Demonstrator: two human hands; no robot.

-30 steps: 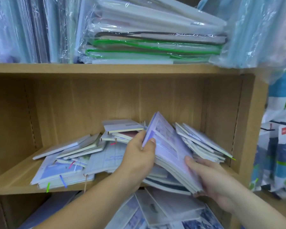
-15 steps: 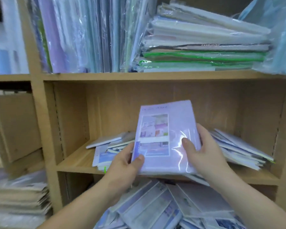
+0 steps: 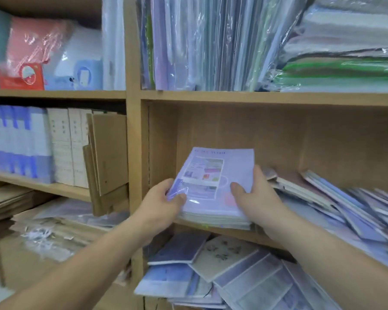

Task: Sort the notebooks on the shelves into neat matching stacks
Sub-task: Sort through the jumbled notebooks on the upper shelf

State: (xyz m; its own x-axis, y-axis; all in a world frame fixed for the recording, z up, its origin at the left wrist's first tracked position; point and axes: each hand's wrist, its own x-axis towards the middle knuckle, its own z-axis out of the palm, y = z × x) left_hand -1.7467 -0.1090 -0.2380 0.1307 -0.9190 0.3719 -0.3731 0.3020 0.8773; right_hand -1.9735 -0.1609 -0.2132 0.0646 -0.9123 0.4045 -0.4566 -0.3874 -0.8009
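Note:
A stack of lilac notebooks in clear wrap lies at the left end of the middle wooden shelf. My left hand grips its near left corner, thumb on the cover. My right hand holds the right side, thumb on top and fingers along the edge. To the right on the same shelf, several loose notebooks lie in a slanted, messy spread.
Below, the lower shelf holds a jumble of notebooks. Above, wrapped packs stand upright beside flat piles. The left bay has blue and white boxed packs, folded cardboard and flattened cartons.
The lilac stack went from tilted up in both hands over the middle of the shelf to lying flat at its left end. My view swung left.

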